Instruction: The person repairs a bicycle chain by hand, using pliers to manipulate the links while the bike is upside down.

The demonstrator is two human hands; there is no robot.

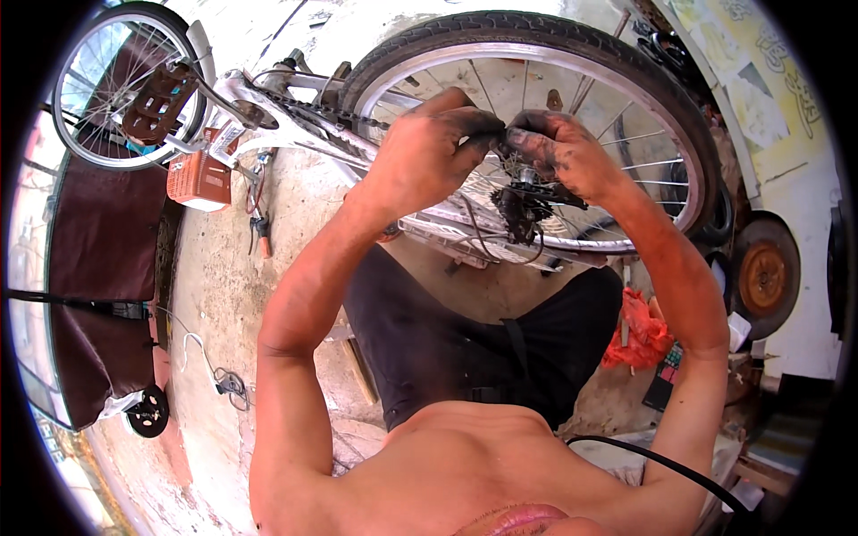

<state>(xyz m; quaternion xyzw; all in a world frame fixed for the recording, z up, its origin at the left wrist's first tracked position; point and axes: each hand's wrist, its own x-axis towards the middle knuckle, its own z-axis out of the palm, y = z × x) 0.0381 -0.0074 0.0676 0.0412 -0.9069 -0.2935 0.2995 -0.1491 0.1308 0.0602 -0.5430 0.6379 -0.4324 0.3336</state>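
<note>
Both my hands meet over the rear wheel (590, 55) of a white bicycle (299, 134) that is resting upside down. My left hand (438, 147) is closed in a pinch, its blackened fingertips almost touching those of the other hand. My right hand (563, 152) is pinched too, fingers dark with grease. Whatever lies between the fingertips is too small and hidden to name. A bicycle chain (362, 118) runs from the crank side toward my left hand and disappears behind it. Just below the hands, the black rear derailleur (523, 214) sits by the wheel hub.
At the far left are the other wheel (67, 98), a brown pedal (159, 112) and an orange basket (201, 179). A red plastic bag (639, 330) lies right of my knees. A small rusty-hubbed wheel (764, 277) leans at the right wall. A cable (228, 384) lies on the floor.
</note>
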